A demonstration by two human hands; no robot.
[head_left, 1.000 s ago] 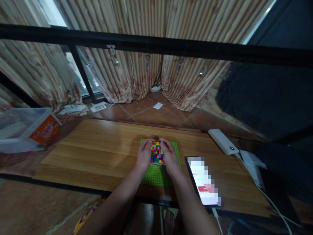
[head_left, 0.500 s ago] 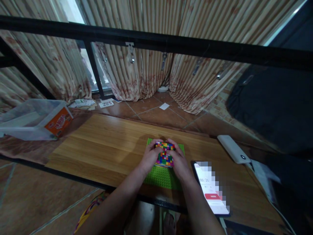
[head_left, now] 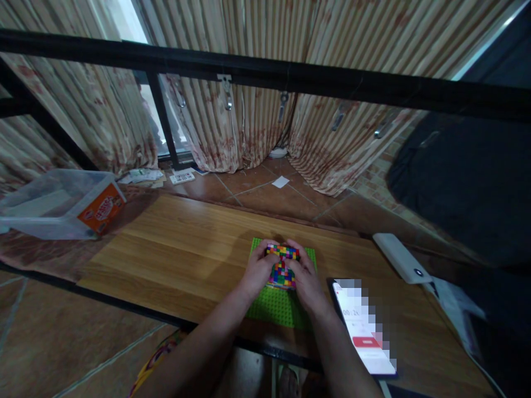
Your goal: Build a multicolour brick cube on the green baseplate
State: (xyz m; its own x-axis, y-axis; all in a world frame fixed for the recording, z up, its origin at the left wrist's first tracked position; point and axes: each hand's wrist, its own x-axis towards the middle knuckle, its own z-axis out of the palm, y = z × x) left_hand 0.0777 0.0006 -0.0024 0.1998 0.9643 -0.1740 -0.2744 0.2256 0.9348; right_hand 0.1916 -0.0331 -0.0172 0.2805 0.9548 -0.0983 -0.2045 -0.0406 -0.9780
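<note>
One head-worn camera looks forward and down from close above the tabletop (head_left: 174, 249), facing curtains (head_left: 249, 121) at 12 o'clock.

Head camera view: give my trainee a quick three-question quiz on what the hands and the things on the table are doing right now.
1. True or false: both hands grip the multicoloured brick block.
2. What does the block stand on? A) the bare table B) the green baseplate C) the phone
3. Which thing lies on the table just right of the right hand?

Key:
1. True: the left hand holds its left side, the right hand its right side.
2. B.
3. The phone, screen lit, beside the baseplate; a white power bank lies further back.
</note>
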